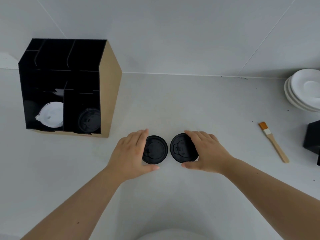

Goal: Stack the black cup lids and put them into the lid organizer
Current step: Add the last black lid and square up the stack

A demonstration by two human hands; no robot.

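Observation:
Two black cup lids lie side by side on the white counter, a small gap between them. My left hand (131, 152) curls around the left lid (155, 149), fingers over its far edge and thumb at its near edge. The right lid (181, 148) is gripped the same way by my right hand (206, 153). At the back left stands the lid organizer (110, 87), a black divided box with tan sides. Its lower right slot holds a stack of black lids (89, 120); its lower left slot holds white lids (52, 115).
A wooden-handled pastry brush (273, 142) lies to the right of my hands. Stacked white saucers (303, 90) sit at the far right near the wall. A black object (313, 137) is cut off by the right edge.

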